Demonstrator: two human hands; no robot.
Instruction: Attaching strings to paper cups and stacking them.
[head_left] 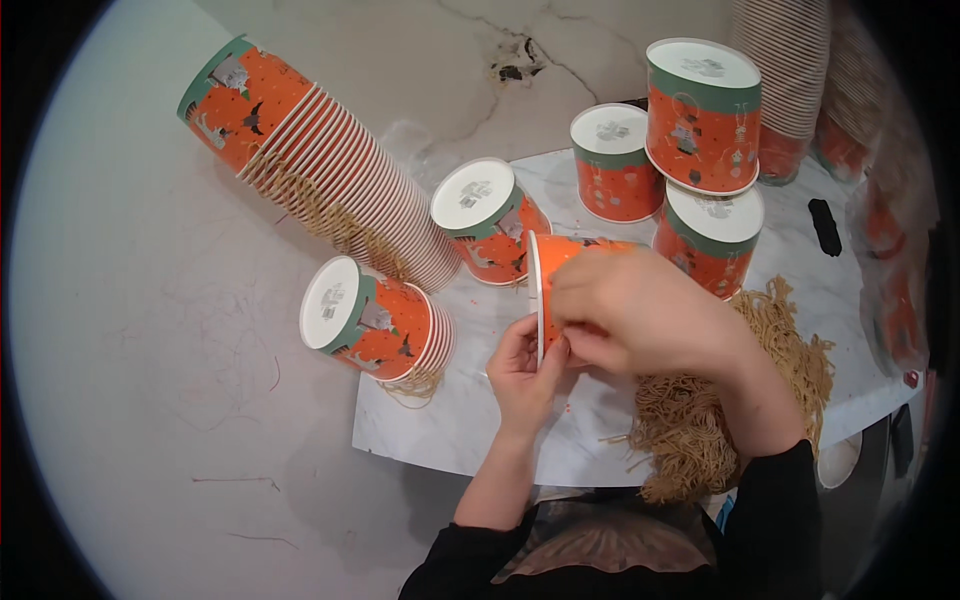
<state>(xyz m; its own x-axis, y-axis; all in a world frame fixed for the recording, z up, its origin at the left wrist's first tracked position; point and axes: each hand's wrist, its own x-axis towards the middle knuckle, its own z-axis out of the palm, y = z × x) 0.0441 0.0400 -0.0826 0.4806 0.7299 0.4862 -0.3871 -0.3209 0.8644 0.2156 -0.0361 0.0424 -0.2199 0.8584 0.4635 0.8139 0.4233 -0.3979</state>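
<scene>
Heap of tan cord (680, 430): one, loose strands, on the marble-patterned desk (420, 435); landmark for the entries below.
Held cup (578, 246): one, orange, white rim, turned on its side with the rim toward the person's left; located left of the heap and farther from the person.
Left hand (524, 378): left of the heap; grip closed on the held cup's rim, thumb on the near side.
Right hand (625, 310): just beyond the heap, forearm crossing over it; fingers bent against the held cup's wall, blurred; whether the grip pinches anything cannot be told.
Short stack of cups (385, 330): nested, green band, well left of the heap, cord strands at its rims.
Tall stack of cups (345, 170): nested, leaning, left of the heap and far beyond it; cord strands along its side.
Single cup (490, 220): upside down, beyond the heap to the left.
Three upside-down cups (703, 130): orange, green-banded, beyond the heap.
Black item (825, 228): small, elongated, beyond the heap to the right.
</scene>
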